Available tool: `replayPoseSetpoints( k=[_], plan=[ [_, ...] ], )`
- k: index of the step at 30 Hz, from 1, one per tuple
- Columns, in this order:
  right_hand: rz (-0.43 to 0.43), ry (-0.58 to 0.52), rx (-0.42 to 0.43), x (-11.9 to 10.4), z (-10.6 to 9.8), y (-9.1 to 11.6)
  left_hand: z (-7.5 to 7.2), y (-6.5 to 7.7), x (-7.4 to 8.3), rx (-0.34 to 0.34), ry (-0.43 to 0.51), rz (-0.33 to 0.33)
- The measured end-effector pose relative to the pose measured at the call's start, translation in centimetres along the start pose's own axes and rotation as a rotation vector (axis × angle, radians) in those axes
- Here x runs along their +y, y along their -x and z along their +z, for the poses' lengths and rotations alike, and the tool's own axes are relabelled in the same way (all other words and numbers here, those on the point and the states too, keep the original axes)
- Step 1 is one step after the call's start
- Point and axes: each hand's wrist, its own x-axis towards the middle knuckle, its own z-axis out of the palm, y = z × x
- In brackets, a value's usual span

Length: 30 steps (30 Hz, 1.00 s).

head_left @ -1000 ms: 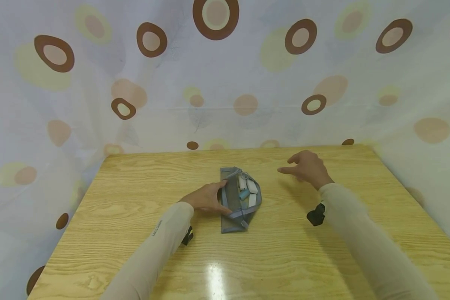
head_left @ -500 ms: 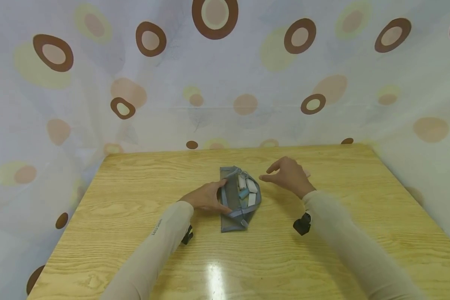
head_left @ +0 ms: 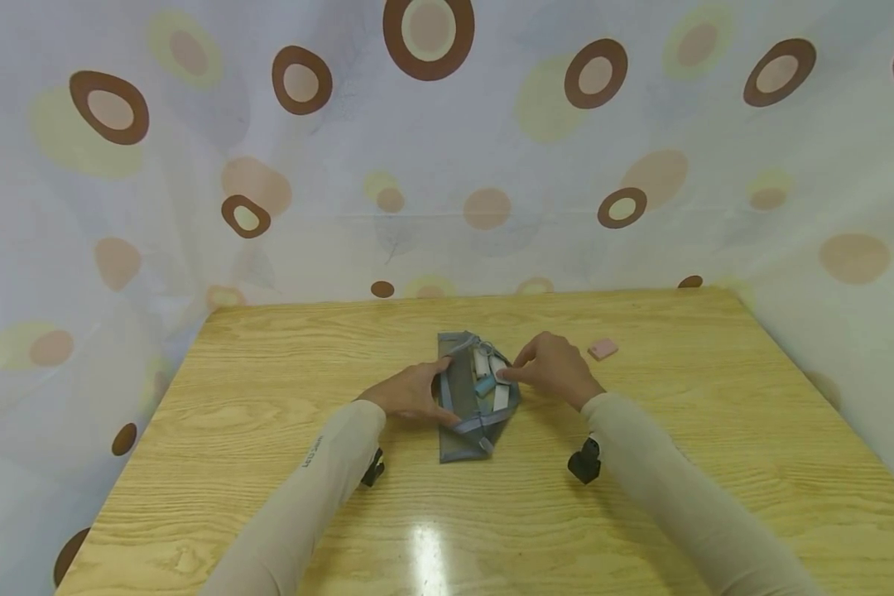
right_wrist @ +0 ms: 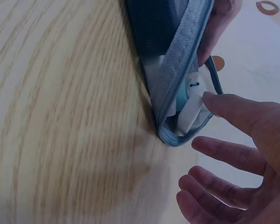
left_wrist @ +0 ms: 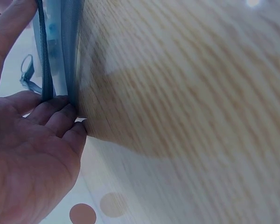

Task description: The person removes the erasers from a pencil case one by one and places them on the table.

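A grey-blue mesh zip pouch (head_left: 459,389) lies on the table with its zip undone and its mouth spread. My left hand (head_left: 410,391) grips it from the left, thumb at the near side and fingers at the far side. Inside are several small white pieces (head_left: 501,398) and a light-blue one (head_left: 484,386). My right hand (head_left: 559,368) is at the right rim of the mouth. In the right wrist view its thumb tip (right_wrist: 210,99) is at a white block (right_wrist: 190,114), perhaps touching it. The other fingers are loosely bent outside the pouch, apart from the thumb.
A small pink block (head_left: 603,348) lies on the wooden table (head_left: 305,348), right of the pouch and behind the right hand. A spotted white curtain (head_left: 447,165) hangs behind the table and along both sides.
My right hand has moved left and slightly nearer, from beside the pouch to its mouth. The pink block has come into view behind it. Left hand and pouch have stayed put.
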Motion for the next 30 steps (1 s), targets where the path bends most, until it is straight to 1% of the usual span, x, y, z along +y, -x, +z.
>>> replayPoseSetpoints(
  k=[15,30],
  plan=[
    [-0.003,-0.008,-0.031,-0.3,0.7,0.0,0.0,-0.1,0.0,-0.002,-0.004,0.0],
    [-0.003,-0.008,-0.02,-0.2,1.1,0.1,0.2,-0.2,-0.2,0.007,-0.005,0.006]
  ],
)
